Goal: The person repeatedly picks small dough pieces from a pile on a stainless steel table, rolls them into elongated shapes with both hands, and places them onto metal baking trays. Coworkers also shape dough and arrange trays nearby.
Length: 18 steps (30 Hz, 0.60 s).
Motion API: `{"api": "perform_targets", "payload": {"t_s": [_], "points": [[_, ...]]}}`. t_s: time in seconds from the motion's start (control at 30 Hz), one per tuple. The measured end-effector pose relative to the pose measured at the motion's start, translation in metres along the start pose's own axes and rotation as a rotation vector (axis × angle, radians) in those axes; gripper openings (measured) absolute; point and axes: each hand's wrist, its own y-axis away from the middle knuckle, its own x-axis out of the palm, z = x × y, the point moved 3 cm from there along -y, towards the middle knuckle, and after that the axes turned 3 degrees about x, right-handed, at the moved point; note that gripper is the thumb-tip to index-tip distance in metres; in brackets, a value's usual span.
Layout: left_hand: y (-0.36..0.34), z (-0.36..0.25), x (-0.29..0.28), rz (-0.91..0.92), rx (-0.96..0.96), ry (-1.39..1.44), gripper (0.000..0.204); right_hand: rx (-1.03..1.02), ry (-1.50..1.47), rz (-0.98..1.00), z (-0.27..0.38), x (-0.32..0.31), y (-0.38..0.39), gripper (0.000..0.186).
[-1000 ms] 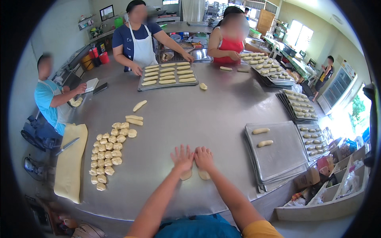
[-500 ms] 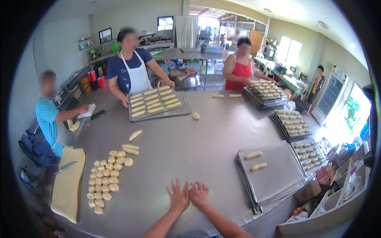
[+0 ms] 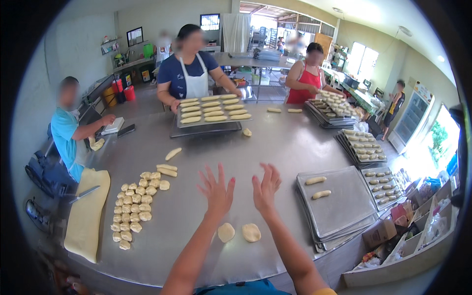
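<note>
My left hand (image 3: 217, 192) is open, fingers spread, above the steel table and holding nothing. Beside it my right hand (image 3: 267, 191) is also open and empty, fingers stretched forward. Two flattened dough rounds lie nearer to me between my forearms: a left dough round (image 3: 226, 232) and a right dough round (image 3: 251, 233). To the left of my hands is a cluster of several dough balls (image 3: 134, 207). Past the cluster lie a pair of rolled dough pieces (image 3: 167, 170) and a single dough roll (image 3: 173, 154).
A dough sheet (image 3: 87, 214) with a knife (image 3: 84, 193) lies at far left. Stacked trays (image 3: 339, 206) at right bear two dough rolls. Across the steel table (image 3: 206, 147), one person holds a filled tray (image 3: 213, 109), another tilts a tray (image 3: 336, 103); a third stands left.
Both hands have risen from the table, moved away from me and parted, uncovering the two flat dough rounds. Across the table, a person has lifted the filled tray off the one beneath.
</note>
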Motion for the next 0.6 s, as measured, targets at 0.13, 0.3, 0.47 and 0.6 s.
{"api": "perform_targets", "payload": {"t_s": [0.13,0.3,0.47,0.6], "points": [[-0.002,-0.005,-0.001,-0.257,0.124,-0.106,0.070,-0.110,0.029,-0.114,0.029,-0.006,0.001,0.043],[0.043,0.061,0.080,0.069,-0.075,-0.206,0.065,-0.002,0.262,0.298,-0.045,0.071,0.087,0.033],[0.048,0.093,0.120,0.165,0.000,-0.244,0.064,0.011,0.267,0.461,-0.094,0.107,0.117,0.024],[0.032,0.078,0.106,0.176,-0.016,-0.284,0.063,0.182,0.228,0.326,-0.082,0.093,0.096,0.022]]}}
